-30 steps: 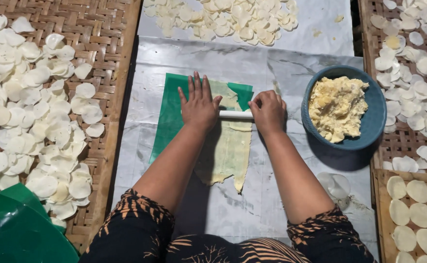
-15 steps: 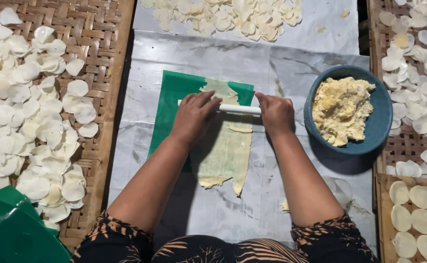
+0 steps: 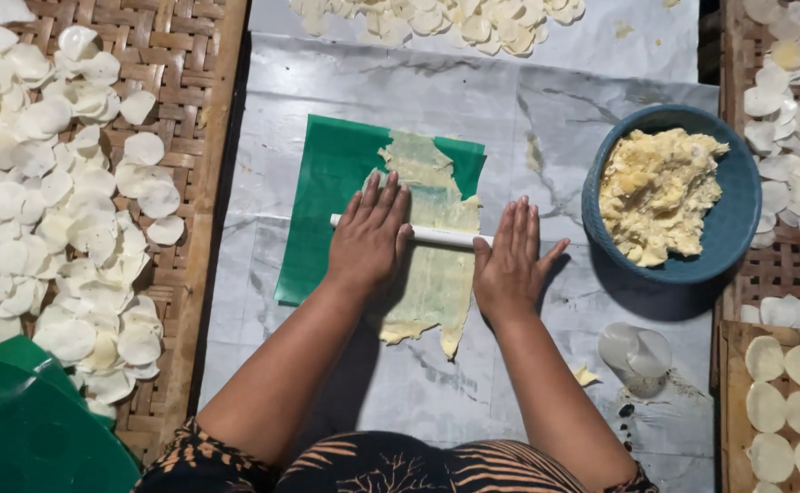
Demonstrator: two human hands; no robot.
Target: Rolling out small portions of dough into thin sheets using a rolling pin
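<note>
Both hands lie flat with fingers spread on a thin white rolling pin (image 3: 441, 236), gripping nothing: the left hand (image 3: 370, 239) near its left end, the right hand (image 3: 510, 260) over its right end. The pin lies across a thin sheet of pale dough (image 3: 432, 251) (ragged at its edges) spread on a green plastic sheet (image 3: 331, 196) on the marble-patterned desk (image 3: 546, 110). A blue bowl (image 3: 733, 228) of yellowish dough sits just right of the right hand. A woven tray (image 3: 181, 110) of white dough discs lies to the left.
</note>
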